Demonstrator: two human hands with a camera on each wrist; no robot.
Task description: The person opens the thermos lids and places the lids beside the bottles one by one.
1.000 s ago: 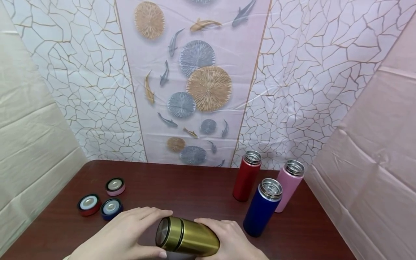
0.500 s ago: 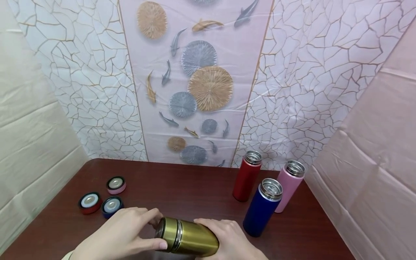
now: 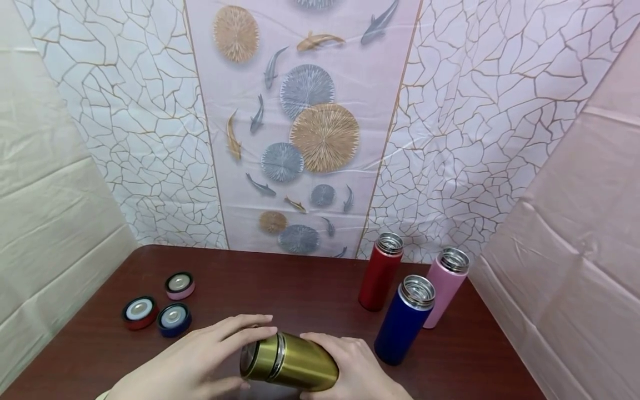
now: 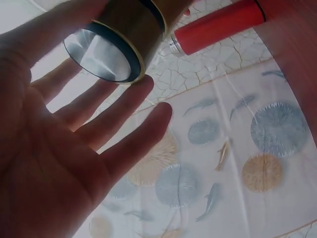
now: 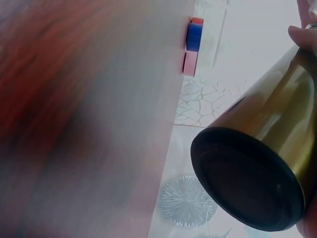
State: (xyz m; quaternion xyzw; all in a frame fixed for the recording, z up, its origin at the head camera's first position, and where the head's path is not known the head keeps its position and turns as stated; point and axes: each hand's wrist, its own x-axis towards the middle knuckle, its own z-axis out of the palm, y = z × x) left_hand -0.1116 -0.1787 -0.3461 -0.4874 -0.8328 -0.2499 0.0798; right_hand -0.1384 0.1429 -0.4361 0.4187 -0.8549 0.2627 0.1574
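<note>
A gold thermos bottle (image 3: 308, 364) lies tilted on its side low in the head view, its lid (image 3: 263, 358) facing left. A silvery ring shows between lid and body. My right hand (image 3: 355, 369) grips the body near its base; the dark base (image 5: 247, 178) fills the lower right of the right wrist view. My left hand (image 3: 200, 361) is spread around the lid, fingers extended above it and thumb below. In the left wrist view the palm is open and the straight fingers (image 4: 121, 111) reach beside the lid's shiny top (image 4: 101, 54).
Upright at right stand a red bottle (image 3: 381, 275), a blue bottle (image 3: 404, 322) and a pink bottle (image 3: 446, 283), all without lids. Red (image 3: 140, 312), blue (image 3: 174, 319) and pink (image 3: 179, 285) lids lie upturned on the brown table (image 3: 280, 289) at left. Patterned cloth hangs behind.
My left fingers curled around the lid half a second ago, then straightened and moved up off it. A silvery gap has appeared between lid and body. The right hand keeps its grip.
</note>
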